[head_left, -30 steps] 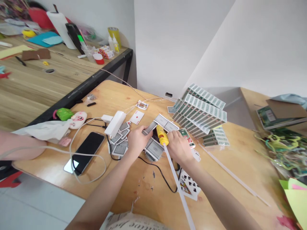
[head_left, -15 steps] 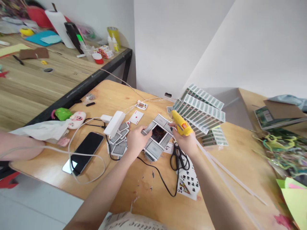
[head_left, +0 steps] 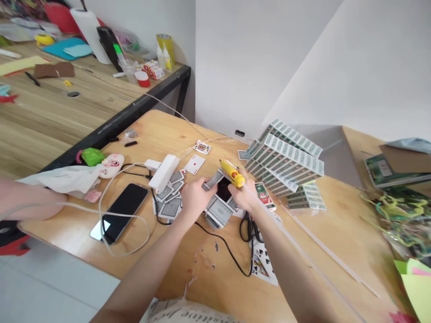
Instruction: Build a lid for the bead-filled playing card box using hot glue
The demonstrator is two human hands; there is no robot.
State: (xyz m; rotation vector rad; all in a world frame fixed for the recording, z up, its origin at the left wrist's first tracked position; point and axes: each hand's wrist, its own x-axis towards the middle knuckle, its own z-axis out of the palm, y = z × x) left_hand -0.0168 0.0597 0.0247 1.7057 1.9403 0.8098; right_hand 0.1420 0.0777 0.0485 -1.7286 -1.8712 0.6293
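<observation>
My left hand (head_left: 195,196) is closed on the left edge of a square frame built from grey-backed playing cards (head_left: 219,211), its thumb reaching over the dark opening in the middle. In my right hand (head_left: 245,193) is a yellow hot glue gun (head_left: 232,173), its nozzle pointing left above the far side of the frame. The right part of the frame is hidden behind that hand. Black-handled scissors (head_left: 247,228) lie partly under my right wrist, beside face-up playing cards (head_left: 262,267).
Left stand a white power strip (head_left: 164,172), loose grey-backed cards (head_left: 171,207) and a phone (head_left: 121,213) with cables across it. Stacked card boxes (head_left: 286,157) rise at the back right, near a red-and-green card box (head_left: 265,196). Another person's arm (head_left: 32,197) rests at the left edge.
My right hand has moved left with the glue gun, bringing it over the frame. The red-and-green card box has come into sight. My left hand keeps its hold, and the view has shifted slightly.
</observation>
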